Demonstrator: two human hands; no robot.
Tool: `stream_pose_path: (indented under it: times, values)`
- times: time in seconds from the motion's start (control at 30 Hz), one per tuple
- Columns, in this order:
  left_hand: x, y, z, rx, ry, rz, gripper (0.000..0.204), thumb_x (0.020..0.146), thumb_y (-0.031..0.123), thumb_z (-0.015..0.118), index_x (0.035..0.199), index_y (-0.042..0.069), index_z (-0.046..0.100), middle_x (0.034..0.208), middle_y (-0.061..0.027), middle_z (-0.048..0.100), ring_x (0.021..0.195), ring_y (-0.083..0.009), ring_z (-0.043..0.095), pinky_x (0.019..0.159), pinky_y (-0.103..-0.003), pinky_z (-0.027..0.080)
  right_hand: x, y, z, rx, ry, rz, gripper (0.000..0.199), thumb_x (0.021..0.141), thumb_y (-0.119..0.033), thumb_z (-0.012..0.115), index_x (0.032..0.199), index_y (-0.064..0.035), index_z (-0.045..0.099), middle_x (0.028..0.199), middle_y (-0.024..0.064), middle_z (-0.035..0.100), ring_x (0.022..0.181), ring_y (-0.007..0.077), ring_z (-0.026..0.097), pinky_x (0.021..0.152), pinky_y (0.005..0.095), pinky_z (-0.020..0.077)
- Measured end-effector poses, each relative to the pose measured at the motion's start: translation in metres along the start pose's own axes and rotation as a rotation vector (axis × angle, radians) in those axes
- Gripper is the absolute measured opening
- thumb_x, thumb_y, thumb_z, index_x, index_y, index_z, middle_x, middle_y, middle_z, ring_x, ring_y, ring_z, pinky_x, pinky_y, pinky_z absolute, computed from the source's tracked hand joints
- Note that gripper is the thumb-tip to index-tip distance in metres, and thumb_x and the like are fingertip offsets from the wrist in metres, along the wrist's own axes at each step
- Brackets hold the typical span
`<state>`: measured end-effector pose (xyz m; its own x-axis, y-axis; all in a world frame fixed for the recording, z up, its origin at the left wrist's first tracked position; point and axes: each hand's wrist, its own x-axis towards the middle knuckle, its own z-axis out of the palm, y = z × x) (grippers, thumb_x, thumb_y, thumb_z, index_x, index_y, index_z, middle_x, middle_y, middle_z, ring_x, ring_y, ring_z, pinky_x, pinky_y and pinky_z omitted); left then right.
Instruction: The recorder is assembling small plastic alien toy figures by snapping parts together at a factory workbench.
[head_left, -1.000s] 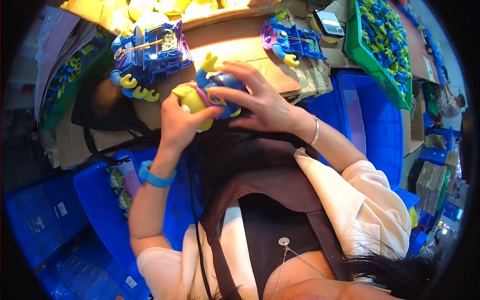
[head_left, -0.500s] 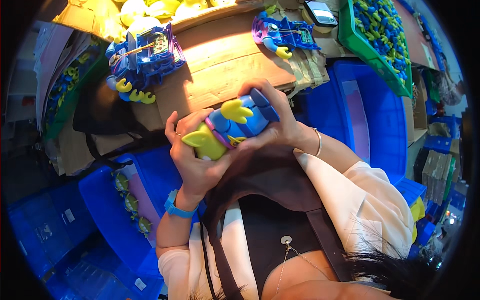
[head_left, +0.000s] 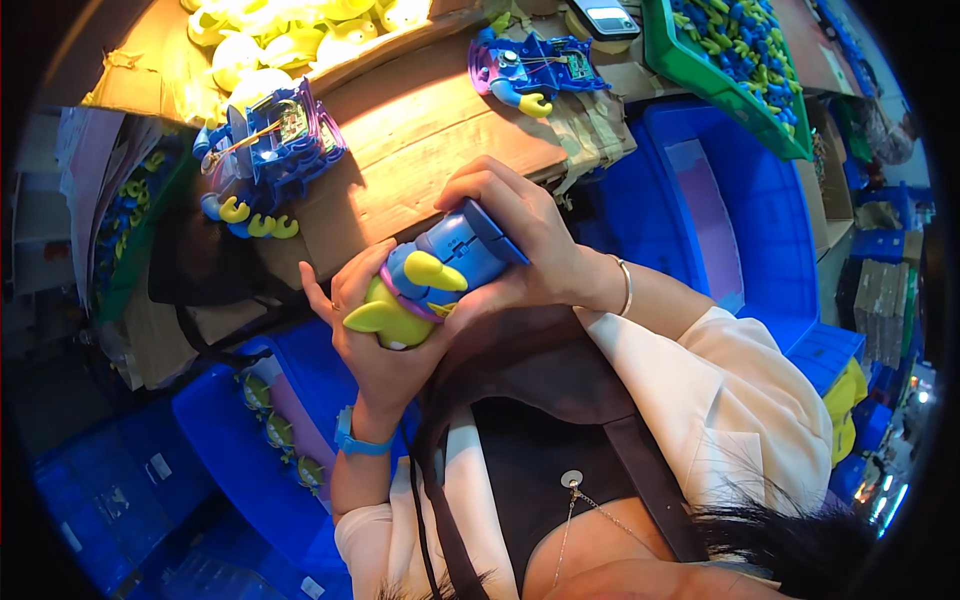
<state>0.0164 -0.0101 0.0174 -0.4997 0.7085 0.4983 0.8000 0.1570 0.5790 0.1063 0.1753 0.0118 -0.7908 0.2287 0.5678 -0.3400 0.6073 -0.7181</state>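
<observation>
Between my hands lies a toy figure [head_left: 455, 250] with a blue body, a green head and a yellow hand on its arm. My left hand [head_left: 375, 335] wraps round the green head, its index finger sticking out. Around the flat blue base at the other end, my right hand [head_left: 520, 235] is closed. The figure is tilted, head toward the lower left. Beyond it on the cardboard, an opened blue toy body [head_left: 275, 140] with a circuit board and wires sits at the left. A similar opened body [head_left: 540, 75] lies at the right.
A green crate [head_left: 720, 95] of small blue and yellow parts stands at the far right. Yellow-green heads fill a cardboard box [head_left: 140, 80] at the far left. Blue bins flank me; the left bin [head_left: 215, 425] holds several green heads. A phone [head_left: 607, 18] lies at the back.
Both hands have shifted slightly left with the figure. It has turned a little, so more of its blue side and base shows. The rest of the scene shifts slightly with my view.
</observation>
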Motion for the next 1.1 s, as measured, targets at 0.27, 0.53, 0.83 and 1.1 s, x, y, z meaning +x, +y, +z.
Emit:
stream_pose_path:
  times: [0.27,0.53,0.83,1.1]
  values:
    - [-0.005,-0.001,0.004,-0.089,0.03,0.022,0.065,0.064,0.035,0.088,0.113,0.004,0.058,0.108,-0.0091,0.066,0.102,-0.024,0.063,0.115,-0.051,0.019,-0.009,0.004,0.005,-0.027,0.062,-0.081,0.071,0.057,-0.05,0.088,0.098,-0.0015,0.054,0.083,0.0113,0.054,0.069,0.0249,0.056,0.061,0.0333,0.0453]
    - [0.017,-0.008,0.002,-0.06,-0.089,-0.007,0.064,0.058,0.029,0.089,0.11,0.003,0.062,0.103,-0.0078,0.067,0.098,-0.0253,0.063,0.113,-0.051,0.019,-0.015,0.019,0.005,0.038,0.058,0.027,0.074,0.056,-0.04,0.092,0.106,-0.0039,0.052,0.091,0.0105,0.058,0.08,0.0224,0.059,0.071,0.0311,0.0469]
    - [0.018,-0.021,-0.02,-0.616,0.61,-0.242,0.049,0.096,0.028,0.057,0.131,-0.004,0.047,0.127,-0.0189,0.055,0.121,-0.0271,0.052,0.106,-0.039,0.039,-0.01,0.018,0.006,1.046,0.098,0.895,0.059,0.089,-0.037,0.067,0.132,-0.0036,0.044,0.115,0.0133,0.061,0.103,0.022,0.063,0.09,0.0345,0.0515]
    - [0.003,0.013,0.025,-1.261,0.166,-0.821,0.052,0.09,0.029,0.067,0.127,-0.004,0.05,0.118,-0.0146,0.06,0.094,-0.023,0.066,0.076,-0.033,0.057,-0.026,0.009,0.028,1.366,0.14,0.995,0.061,0.096,-0.05,0.049,0.136,-0.0038,0.04,0.122,0.0165,0.058,0.108,0.0255,0.062,0.092,0.0409,0.0522]
